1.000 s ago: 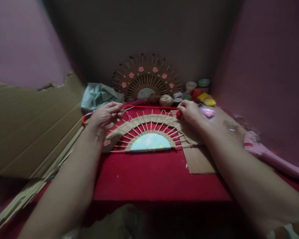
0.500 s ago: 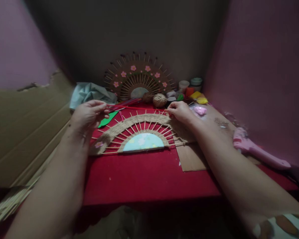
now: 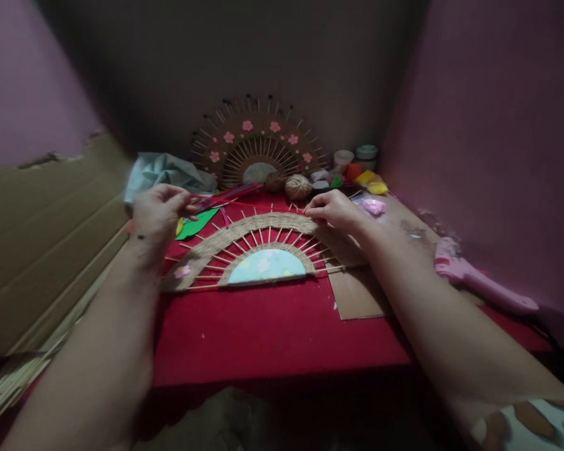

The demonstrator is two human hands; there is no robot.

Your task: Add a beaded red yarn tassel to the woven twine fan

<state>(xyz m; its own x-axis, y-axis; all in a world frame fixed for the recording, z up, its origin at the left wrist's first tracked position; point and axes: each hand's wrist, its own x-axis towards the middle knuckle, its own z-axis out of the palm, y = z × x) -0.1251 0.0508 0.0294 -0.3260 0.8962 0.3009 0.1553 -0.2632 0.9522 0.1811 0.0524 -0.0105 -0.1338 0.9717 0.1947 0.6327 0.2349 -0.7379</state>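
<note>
A thin red strand, perhaps a cord or pipe cleaner, stretches between my two hands above the table. My left hand pinches its left end, and my right hand pinches its right end near the far rim of a woven fan. That half-round fan lies flat, with wooden sticks radiating through its woven twine band. At its centre is a light blue half disc with pale flowers. A small pink flower sits at the band's left end. Beyond my left hand lies a green sheet.
A finished-looking fan with pink flowers leans on the back wall. Before it sit a twine ball and a light blue cloth. Clay packets and a pink glue gun lie right. Cardboard lies under the woven fan.
The view has shifted slightly, so the scene sits a little further left. Both hands still hold the red strand taut, in nearly the same pose.
</note>
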